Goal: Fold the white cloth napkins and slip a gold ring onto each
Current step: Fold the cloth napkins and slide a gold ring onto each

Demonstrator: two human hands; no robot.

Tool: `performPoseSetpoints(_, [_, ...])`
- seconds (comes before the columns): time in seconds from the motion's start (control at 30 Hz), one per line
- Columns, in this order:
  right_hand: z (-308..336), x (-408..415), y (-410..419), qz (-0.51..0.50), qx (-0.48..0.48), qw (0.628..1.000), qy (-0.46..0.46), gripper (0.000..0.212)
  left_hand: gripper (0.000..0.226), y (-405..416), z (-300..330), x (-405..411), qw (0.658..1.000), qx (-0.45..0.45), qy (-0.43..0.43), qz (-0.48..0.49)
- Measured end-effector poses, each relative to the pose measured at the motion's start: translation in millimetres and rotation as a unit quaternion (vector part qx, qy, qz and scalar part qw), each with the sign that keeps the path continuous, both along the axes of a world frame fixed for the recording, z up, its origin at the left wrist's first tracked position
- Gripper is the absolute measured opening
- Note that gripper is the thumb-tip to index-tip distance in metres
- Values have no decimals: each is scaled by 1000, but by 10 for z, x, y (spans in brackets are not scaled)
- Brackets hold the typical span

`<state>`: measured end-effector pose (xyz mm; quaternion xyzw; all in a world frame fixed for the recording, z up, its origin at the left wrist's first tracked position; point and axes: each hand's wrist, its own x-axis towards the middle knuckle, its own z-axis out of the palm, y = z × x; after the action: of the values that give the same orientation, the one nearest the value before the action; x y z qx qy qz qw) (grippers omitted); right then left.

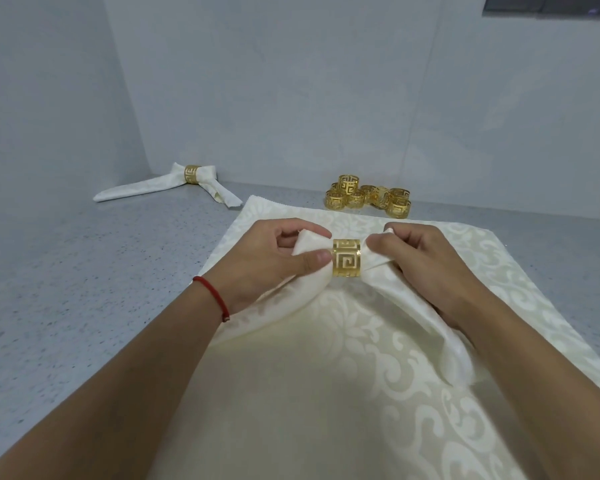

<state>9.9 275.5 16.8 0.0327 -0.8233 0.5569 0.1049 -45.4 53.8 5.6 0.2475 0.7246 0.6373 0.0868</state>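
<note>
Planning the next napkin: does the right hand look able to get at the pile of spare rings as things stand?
Probably not yet: the right hand grips the napkin beside its ring. Nothing stands between it and the spare rings.

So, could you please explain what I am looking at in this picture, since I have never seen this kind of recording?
There is no machine here: a person wears a camera on the head, so the single view looks forward and down over their own forearms. The left hand, with a red string bracelet on the wrist, and the right hand each pinch the cloth of a folded white napkin on either side of a gold ring that sits around its middle. Under it lies a flat, patterned white cloth spread on a grey speckled counter. Further back, a pile of spare gold rings waits by the wall. On the far left lies a finished napkin, already wearing its own ring.
</note>
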Motion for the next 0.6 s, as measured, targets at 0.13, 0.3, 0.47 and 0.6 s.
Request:
performPoseSetpoints(0.13, [-90, -44, -13, -18, 19, 1000, 13, 51, 37, 43, -65, 54, 997, -19, -72, -25])
performPoseSetpoints(0.3, [-156, -84, 38, -20, 61, 998, 15, 49, 42, 34, -148, -45, 995, -101, 22, 5])
performPoseSetpoints(0.47, [-189, -98, 73, 0, 62, 998, 12, 51, 43, -13, -132, -69, 991, -132, 38, -1])
performPoseSetpoints(0.6, [-226, -119, 102, -14, 57, 998, -5, 24, 24, -56, -77, -100, 988, -152, 14, 18])
